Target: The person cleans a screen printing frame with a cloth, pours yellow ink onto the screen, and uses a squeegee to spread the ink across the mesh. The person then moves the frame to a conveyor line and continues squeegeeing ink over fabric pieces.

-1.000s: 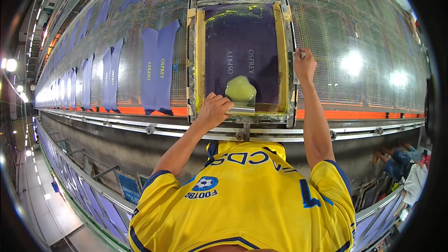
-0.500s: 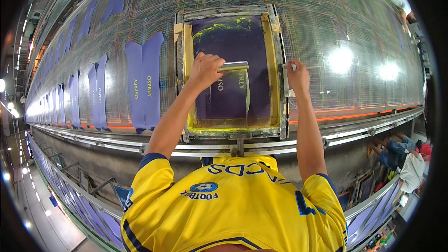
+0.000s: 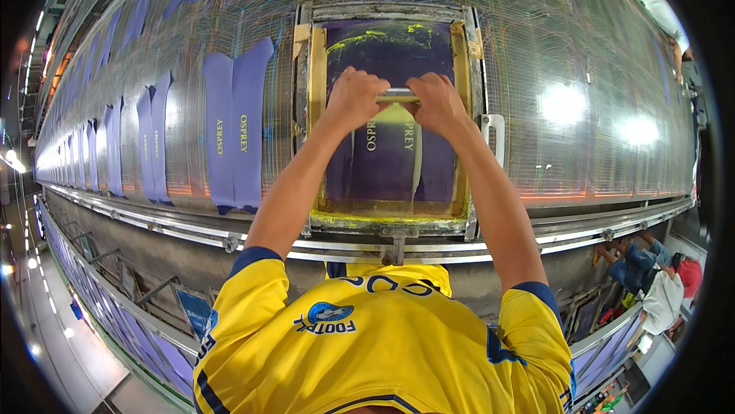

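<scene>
A screen-printing frame (image 3: 472, 69) lies flat on the long table in front of me, its dark purple mesh (image 3: 429, 169) edged with yellowish tape. Across the upper middle of the mesh is a squeegee (image 3: 399, 95) with a pale metal bar. My left hand (image 3: 356, 100) is closed round its left end, and my right hand (image 3: 438, 104) grips its right end. Yellow ink (image 3: 396, 114) shows just below the bar, between my hands. Pale lettering is visible in the mesh under it. My fingers hide both ends of the squeegee.
Purple fabric pieces (image 3: 222, 127) with light printing lie in a row to the left. A metal rail (image 3: 337, 250) runs along the table's near edge. A white handle (image 3: 495, 138) stands at the frame's right side. People (image 3: 662, 291) are at the far right.
My right hand has left the frame's right side and taken hold of the squeegee beside my left hand. The squeegee sits slightly farther up the mesh, with yellow ink visible below it.
</scene>
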`<state>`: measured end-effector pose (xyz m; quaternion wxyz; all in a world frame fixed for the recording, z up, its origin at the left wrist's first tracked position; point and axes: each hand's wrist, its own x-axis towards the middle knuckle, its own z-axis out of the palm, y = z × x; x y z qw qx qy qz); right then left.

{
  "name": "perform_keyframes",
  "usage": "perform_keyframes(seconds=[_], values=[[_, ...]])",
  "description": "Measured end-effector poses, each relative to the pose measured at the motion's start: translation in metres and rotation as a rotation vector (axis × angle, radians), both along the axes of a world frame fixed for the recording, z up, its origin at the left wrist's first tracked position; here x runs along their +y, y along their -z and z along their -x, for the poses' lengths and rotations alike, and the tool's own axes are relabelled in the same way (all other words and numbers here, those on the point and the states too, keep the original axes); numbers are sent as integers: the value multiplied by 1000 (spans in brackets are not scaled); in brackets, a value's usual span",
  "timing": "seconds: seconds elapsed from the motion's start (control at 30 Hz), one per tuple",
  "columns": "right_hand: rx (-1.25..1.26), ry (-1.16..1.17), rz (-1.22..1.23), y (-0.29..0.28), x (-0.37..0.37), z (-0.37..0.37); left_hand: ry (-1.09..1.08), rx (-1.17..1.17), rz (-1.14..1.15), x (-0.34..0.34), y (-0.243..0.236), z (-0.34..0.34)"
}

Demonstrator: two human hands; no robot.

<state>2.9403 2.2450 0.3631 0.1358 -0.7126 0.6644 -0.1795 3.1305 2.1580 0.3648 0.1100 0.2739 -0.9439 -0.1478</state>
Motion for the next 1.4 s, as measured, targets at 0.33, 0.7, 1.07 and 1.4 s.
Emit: perform_keyframes(seconds=[0.33, 0.7, 1.07, 1.4], values=[[-39, -132, 44, -9, 99, -36, -19, 0, -46, 101, 5, -45], [75, -60, 9, 5, 30, -9, -24, -34, 111, 34, 14, -10], [73, -125, 64, -8, 35, -9, -9, -4, 86, 38, -1, -19], [37, -87, 86, 10, 65, -20, -37, -46, 16, 70, 8, -21]])
